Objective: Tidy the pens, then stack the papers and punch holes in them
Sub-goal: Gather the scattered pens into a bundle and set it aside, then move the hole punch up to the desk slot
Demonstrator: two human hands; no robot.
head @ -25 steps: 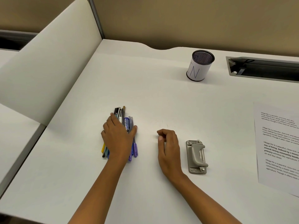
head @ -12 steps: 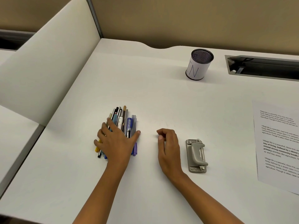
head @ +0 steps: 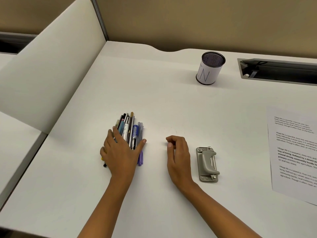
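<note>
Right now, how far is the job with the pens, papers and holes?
Done: nothing finished; nothing sticks out of the mesh cup. In hand: the left hand presses the pens into one bundle on the desk; the right hand rests idle. Left: the papers and the hole punch lie untouched.

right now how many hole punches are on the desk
1. The grey hole punch lies flat between the right hand and the printed paper, touching neither.
</note>
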